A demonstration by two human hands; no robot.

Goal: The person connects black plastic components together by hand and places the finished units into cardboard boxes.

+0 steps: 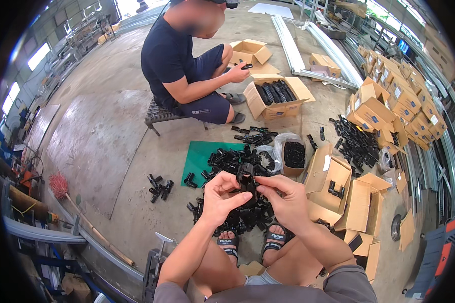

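My left hand (pixel 224 200) holds a black plastic tube fitting (pixel 247 188) upright in front of me, thumb and fingers closed round its left side. The fitting's round end faces up. My right hand (pixel 287 201) is closed in a pinch against its upper right side; anything small between those fingertips is too hidden to name. Below and beyond my hands lies a heap of similar black fittings (pixel 225 160), partly on a green sheet (pixel 189 164) and reaching down to my sandals. A few more fittings (pixel 160 189) lie on the floor to the left.
A co-worker (pixel 169 60) sits on a low stool ahead, holding a black piece, beside a carton of black parts (pixel 275 93). A bag-lined box of small black pieces (pixel 293 154) and open cartons (pixel 329 177) stand at right. A broom (pixel 86 214) lies left.
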